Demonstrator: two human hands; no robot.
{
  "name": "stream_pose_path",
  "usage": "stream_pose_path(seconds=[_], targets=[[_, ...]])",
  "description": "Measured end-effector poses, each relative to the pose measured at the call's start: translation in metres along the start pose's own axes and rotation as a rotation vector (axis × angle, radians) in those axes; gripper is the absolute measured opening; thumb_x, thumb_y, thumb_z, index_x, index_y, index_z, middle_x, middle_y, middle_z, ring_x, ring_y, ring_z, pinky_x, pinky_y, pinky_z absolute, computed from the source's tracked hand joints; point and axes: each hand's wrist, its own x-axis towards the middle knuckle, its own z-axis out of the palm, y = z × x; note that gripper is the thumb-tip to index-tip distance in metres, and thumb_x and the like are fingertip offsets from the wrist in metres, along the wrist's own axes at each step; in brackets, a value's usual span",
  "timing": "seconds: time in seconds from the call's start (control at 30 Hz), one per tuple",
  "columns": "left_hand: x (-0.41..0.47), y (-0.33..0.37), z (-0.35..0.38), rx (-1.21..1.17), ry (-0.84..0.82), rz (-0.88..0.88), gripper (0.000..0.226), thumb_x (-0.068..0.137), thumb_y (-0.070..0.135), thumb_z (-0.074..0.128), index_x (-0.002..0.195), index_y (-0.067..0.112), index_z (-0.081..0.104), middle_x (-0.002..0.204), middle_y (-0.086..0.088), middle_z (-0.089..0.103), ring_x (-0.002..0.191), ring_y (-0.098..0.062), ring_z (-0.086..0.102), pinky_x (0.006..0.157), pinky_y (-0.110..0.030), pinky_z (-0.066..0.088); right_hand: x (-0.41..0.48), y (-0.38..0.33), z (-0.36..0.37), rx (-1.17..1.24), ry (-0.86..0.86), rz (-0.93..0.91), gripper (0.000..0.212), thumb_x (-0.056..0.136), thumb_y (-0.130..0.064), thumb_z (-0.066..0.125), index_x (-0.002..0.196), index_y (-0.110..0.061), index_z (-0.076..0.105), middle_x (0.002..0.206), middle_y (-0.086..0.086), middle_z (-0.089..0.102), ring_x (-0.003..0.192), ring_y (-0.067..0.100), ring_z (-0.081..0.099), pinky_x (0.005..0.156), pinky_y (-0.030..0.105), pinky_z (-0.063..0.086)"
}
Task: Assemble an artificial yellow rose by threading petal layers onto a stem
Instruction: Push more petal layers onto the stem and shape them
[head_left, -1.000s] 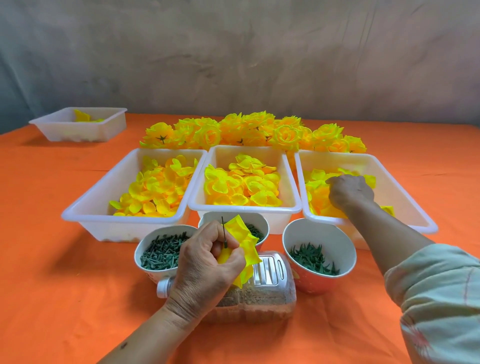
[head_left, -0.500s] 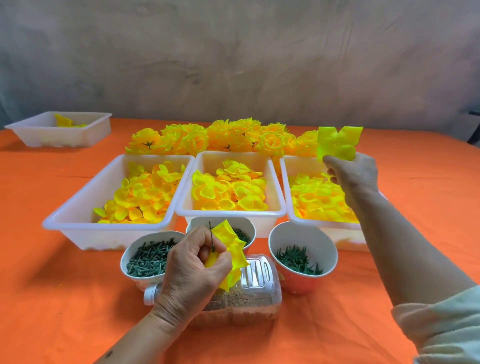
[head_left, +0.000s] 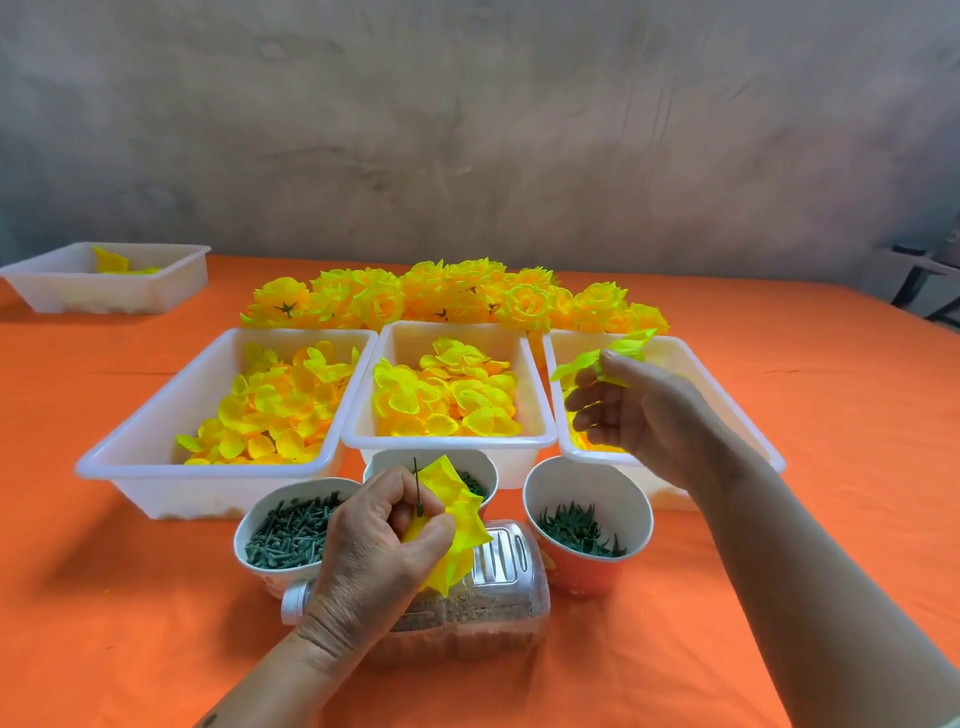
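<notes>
At the orange worktop (head_left: 130, 623)
My left hand (head_left: 379, 545) grips the petalled stem (head_left: 416, 483); my right hand (head_left: 644, 410) pinches a petal layer (head_left: 574, 368).

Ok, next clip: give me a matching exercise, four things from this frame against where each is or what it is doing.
Things
1. left hand
2. right hand
3. clear bottle
4. far-left tray

States
A. lies on its side on the orange cloth
B. pinches a loose petal layer above the right tray
C. grips a stem with petals on it
D. stands apart at the back left, away from the others

Pairs: 1-C, 2-B, 3-A, 4-D
</notes>
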Motion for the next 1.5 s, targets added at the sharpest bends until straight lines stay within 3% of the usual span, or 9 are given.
stream_pose_path(seconds=[0.23, 0.37, 0.43, 0.63, 0.77, 0.9, 1.1, 1.23, 1.5], targets=[[0.013, 0.007, -0.035, -0.269, -0.275, -0.17, 0.036, 0.061, 0.049, 0.067, 0.089, 0.028, 0.074, 0.065, 0.004, 0.048, 0.056, -0.01, 0.042, 0.05, -0.019, 0.036, -0.038, 0.007, 0.039, -0.053, -0.224, -0.179, 0.041, 0.087, -0.029, 0.05, 0.092, 0.011, 0.059, 0.076, 0.012, 0.07, 0.059, 0.021, 0.063, 0.052, 0.026, 0.048], [0.027, 0.016, -0.057, -0.48, -0.077, -0.231, 0.03, 0.067, 0.041, 0.067, 0.086, 0.019, 0.074, 0.062, 0.004, 0.043, 0.053, -0.009, 0.034, 0.043, -0.016, 0.027, -0.05, 0.004, 0.055, -0.065, -0.265, -0.245, 0.033, 0.086, -0.025, 0.048, 0.081, 0.006, 0.06, 0.074, 0.014, 0.071, 0.057, 0.02, 0.062, 0.053, 0.026, 0.048], [0.036, 0.028, -0.065, -0.53, -0.014, -0.285, 0.037, 0.065, 0.052, 0.066, 0.08, 0.019, 0.075, 0.061, 0.005, 0.047, 0.051, -0.008, 0.038, 0.042, -0.016, 0.028, -0.054, 0.001, 0.063, -0.074, -0.3, -0.26, 0.032, 0.087, -0.024, 0.048, 0.081, 0.005, 0.06, 0.075, 0.014, 0.071, 0.057, 0.02, 0.062, 0.053, 0.026, 0.048], [0.05, 0.078, -0.058, -0.46, -0.425, -0.459, 0.077, 0.054, 0.073, 0.063, 0.1, 0.013, 0.077, 0.094, -0.007, 0.072, 0.079, -0.016, 0.064, 0.07, -0.029, 0.049, -0.061, -0.004, 0.089, -0.067, -0.42, -0.252, 0.031, 0.088, -0.023, 0.048, 0.087, 0.003, 0.064, 0.073, 0.011, 0.071, 0.059, 0.021, 0.063, 0.055, 0.027, 0.048], [0.052, 0.098, -0.052, -0.502, -0.48, -0.389, 0.065, 0.073, 0.059, 0.067, 0.113, 0.008, 0.07, 0.09, -0.011, 0.071, 0.073, -0.021, 0.065, 0.073, -0.035, 0.046, -0.064, -0.004, 0.101, -0.096, -0.457, -0.228, 0.022, 0.088, -0.025, 0.052, 0.081, -0.012, 0.068, 0.079, 0.013, 0.071, 0.062, 0.022, 0.064, 0.055, 0.028, 0.048], [0.056, 0.098, -0.054, -0.504, -0.369, -0.352, 0.027, 0.069, 0.023, 0.078, 0.092, 0.009, 0.074, 0.082, -0.012, 0.073, 0.064, -0.022, 0.067, 0.06, -0.028, 0.052, -0.066, -0.005, 0.103, -0.22, -0.459, -0.22, 0.022, 0.086, -0.028, 0.055, 0.083, -0.012, 0.07, 0.084, 0.016, 0.071, 0.067, 0.023, 0.064, 0.058, 0.028, 0.048], [0.062, 0.096, -0.064, -0.483, -0.302, -0.372, 0.034, 0.062, 0.028, 0.074, 0.093, 0.014, 0.075, 0.091, -0.004, 0.077, 0.076, -0.016, 0.072, 0.06, -0.023, 0.053, -0.063, -0.016, 0.105, -0.235, -0.301, -0.19, 0.071, 0.068, -0.064, 0.061, 0.107, -0.005, 0.066, 0.1, 0.027, 0.064, 0.078, 0.026, 0.062, 0.066, 0.036, 0.045], [0.064, 0.097, -0.067, -0.417, -0.314, -0.372, 0.048, 0.061, 0.032, 0.074, 0.105, 0.014, 0.074, 0.098, -0.007, 0.076, 0.086, -0.019, 0.072, 0.071, -0.03, 0.054, -0.061, -0.024, 0.119, -0.251, -0.218, -0.203, 0.03, 0.075, -0.05, 0.072, 0.086, -0.022, 0.076, 0.084, 0.007, 0.069, 0.077, 0.021, 0.062, 0.064, 0.032, 0.048], [0.06, 0.09, -0.075, -0.391, -0.343, -0.488, 0.04, 0.06, 0.028, 0.077, 0.099, 0.018, 0.075, 0.093, -0.006, 0.077, 0.077, -0.018, 0.073, 0.059, -0.026, 0.056, -0.059, -0.019, 0.128, -0.259, -0.182, -0.112, 0.011, 0.09, -0.023, 0.065, 0.091, -0.014, 0.073, 0.082, 0.007, 0.073, 0.067, 0.016, 0.067, 0.05, 0.023, 0.047]])
